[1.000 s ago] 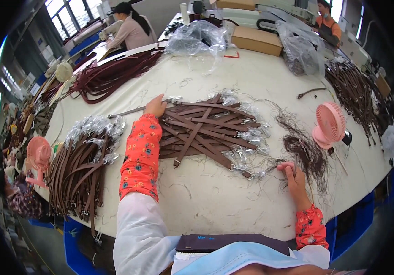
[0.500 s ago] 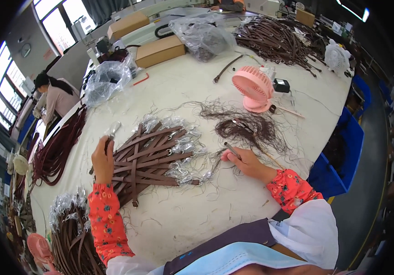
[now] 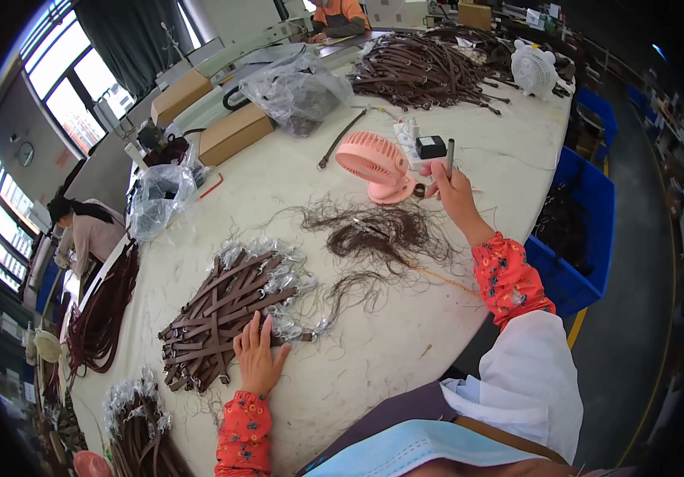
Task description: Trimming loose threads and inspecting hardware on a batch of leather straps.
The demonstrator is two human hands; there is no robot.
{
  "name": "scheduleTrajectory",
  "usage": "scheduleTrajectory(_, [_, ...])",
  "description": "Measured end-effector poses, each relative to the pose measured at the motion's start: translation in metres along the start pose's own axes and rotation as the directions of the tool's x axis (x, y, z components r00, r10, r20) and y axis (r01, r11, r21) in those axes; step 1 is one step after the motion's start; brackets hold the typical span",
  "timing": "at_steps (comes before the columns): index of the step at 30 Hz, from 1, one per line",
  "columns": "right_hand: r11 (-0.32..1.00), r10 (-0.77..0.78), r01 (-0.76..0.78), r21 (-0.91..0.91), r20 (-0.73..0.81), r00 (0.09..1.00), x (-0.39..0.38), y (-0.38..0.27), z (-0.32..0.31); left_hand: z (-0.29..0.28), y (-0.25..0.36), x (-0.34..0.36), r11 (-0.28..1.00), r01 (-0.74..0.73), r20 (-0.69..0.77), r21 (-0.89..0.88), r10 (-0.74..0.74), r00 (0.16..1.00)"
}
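Observation:
My left hand [image 3: 258, 359] lies with its fingers spread on the near right edge of a pile of brown leather straps [image 3: 218, 314]. Clear plastic wrapping [image 3: 282, 278] covers the metal hooks at the strap ends. Farther off, my right hand [image 3: 457, 199] is closed around a dark, pen-shaped tool [image 3: 451, 157], which points up from the fist. Its fingertips are beside a white power strip [image 3: 407, 135] with a black adapter [image 3: 431, 147]; I cannot tell whether they touch. Just left of that hand stands a pink fan [image 3: 375, 167]. Loose dark threads [image 3: 385, 234] lie tangled between my hands.
More brown straps [image 3: 425, 71] are heaped at the back beside a white fan [image 3: 534, 70]. Cardboard boxes [image 3: 234, 133] and plastic bags [image 3: 298, 91] stand back left. Blue bins [image 3: 572, 238] are beyond the right table edge. Another strap bundle [image 3: 139, 429] is near left. Two people work farther away.
My left hand has let go of a plastic-wrapped piece and come down onto the pile. My right hand has moved away from the threads to the power strip, still holding the tool. The view has shifted.

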State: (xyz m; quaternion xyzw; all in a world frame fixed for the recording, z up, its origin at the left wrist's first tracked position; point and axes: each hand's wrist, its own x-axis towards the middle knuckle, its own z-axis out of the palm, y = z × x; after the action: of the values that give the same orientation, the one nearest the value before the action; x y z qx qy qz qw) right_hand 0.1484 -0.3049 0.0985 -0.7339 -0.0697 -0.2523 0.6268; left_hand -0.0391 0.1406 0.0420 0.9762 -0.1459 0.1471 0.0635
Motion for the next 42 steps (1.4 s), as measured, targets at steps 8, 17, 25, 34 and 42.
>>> scheduleTrajectory(8, [0.953, 0.295, -0.302, 0.015, 0.172, 0.940, 0.082, 0.088, -0.010, 0.028, 0.003, 0.047, 0.960, 0.274, -0.175, 0.058, -0.260, 0.950])
scheduleTrajectory(17, [0.845, 0.197, -0.128, -0.520, 0.080, 0.977, 0.106, 0.102, 0.020, 0.029, 0.006, 0.047, 0.966, 0.260, -0.179, 0.006, -0.255, 0.950])
scheduleTrajectory(25, [0.709, -0.132, 0.243, -0.661, 0.214, 0.968, 0.122, 0.147, 0.001, 0.026, 0.011, 0.052, 0.967, 0.255, -0.196, -0.012, -0.253, 0.947])
scheduleTrajectory(34, [0.771, 0.160, -0.099, -0.629, 0.041, 0.986, 0.125, 0.147, 0.017, 0.022, 0.005, 0.044, 0.964, 0.264, -0.219, -0.035, -0.265, 0.939])
scheduleTrajectory(42, [0.561, 0.044, 0.112, -0.820, 0.164, 0.985, 0.125, 0.125, 0.026, 0.020, 0.006, 0.040, 0.958, 0.279, -0.212, -0.059, -0.286, 0.935])
